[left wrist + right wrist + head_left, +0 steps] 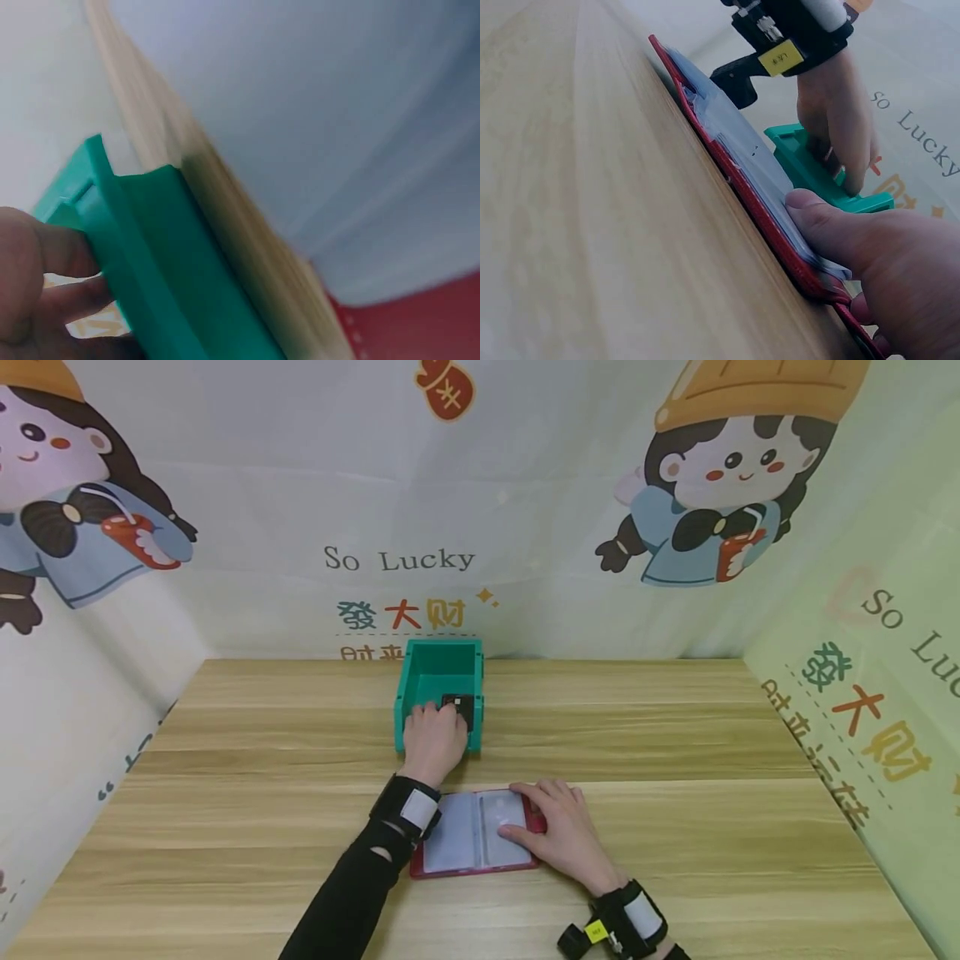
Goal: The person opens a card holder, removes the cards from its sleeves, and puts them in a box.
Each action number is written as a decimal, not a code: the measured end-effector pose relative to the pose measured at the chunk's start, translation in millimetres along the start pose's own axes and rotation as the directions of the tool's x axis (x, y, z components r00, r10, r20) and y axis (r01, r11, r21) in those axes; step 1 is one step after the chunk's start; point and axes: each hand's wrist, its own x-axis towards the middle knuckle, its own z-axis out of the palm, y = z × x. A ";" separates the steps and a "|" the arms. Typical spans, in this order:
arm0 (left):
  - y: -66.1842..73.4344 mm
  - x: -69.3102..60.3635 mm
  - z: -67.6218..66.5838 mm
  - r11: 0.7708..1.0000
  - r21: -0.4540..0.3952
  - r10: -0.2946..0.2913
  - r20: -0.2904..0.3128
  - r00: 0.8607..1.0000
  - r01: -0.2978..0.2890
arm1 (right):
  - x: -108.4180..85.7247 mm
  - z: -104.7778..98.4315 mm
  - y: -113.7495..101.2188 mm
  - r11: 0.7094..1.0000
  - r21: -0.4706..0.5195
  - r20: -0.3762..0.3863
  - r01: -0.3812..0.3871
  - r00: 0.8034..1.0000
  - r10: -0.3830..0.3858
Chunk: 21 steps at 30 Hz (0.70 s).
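Note:
A small card holder (453,847) with a red cover and clear plastic sleeves lies spread flat on the table. At its right edge my right hand (562,831) holds it, the thumb pressing on the sleeves (735,150) and the fingers at the red cover's edge. Beyond the holder stands a green plastic bin (401,710). My left hand (435,739) reaches over the bin's near wall, fingers bent down inside. Beside those fingers a dark, flat item (467,706) lies in the bin. The left fingertips are hidden, so what they touch does not show.
The wooden table (675,760) spreads to both sides of the bin and card holder. A printed cloth (525,527) with cartoon figures rises behind the table and along its sides. Each wrist wears a black strap, and a small camera (573,941) hangs from the right one.

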 end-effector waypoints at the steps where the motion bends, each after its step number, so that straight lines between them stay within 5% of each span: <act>1: 0.6 -4.3 -2.0 0.999 -0.029 0.015 -0.028 0.999 -0.016 | -0.1 0.1 -0.1 1.000 0.005 0.002 -0.004 1.000 0.004; 4: 3.2 -20.2 -9.9 0.988 -0.138 0.062 -0.094 0.994 -0.075 | -0.3 0.3 -0.6 1.000 0.024 0.009 -0.018 1.000 0.018; 7: 5.1 -39.1 -18.7 0.959 -0.260 0.097 -0.082 0.992 -0.115 | -0.5 0.4 -1.3 0.999 0.039 0.006 -0.025 1.000 0.025; 14: -3.2 -78.9 -25.6 0.901 -0.431 0.137 0.156 0.978 -0.058 | 1.4 0.2 -2.9 0.998 0.048 -0.004 -0.043 0.999 0.043; 21: -15.1 -94.8 -16.2 0.878 -0.479 0.145 0.291 0.946 0.013 | 3.1 -0.2 -4.0 0.997 0.051 0.008 -0.062 0.998 0.062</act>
